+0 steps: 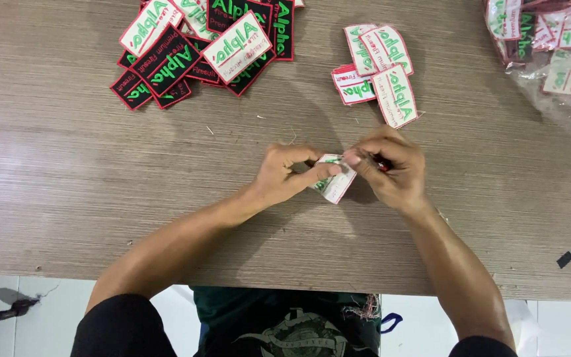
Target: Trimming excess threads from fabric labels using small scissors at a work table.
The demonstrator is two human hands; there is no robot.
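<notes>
At frame centre, the left hand (pixel 284 175) and right hand (pixel 391 168) both pinch a white embroidered patch (pixel 334 182) between their fingertips. A red item under the right fingers is mostly hidden.

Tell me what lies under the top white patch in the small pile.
Under the top white embroidered patch lie three more white patches, fanned out on the wooden table. Their covered parts cannot be seen.

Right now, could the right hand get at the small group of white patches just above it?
Probably yes. The right hand lies just below the small group of white patches, with only bare table between. But its fingers pinch the white patch shared with the left hand, so it must let go first.
</notes>
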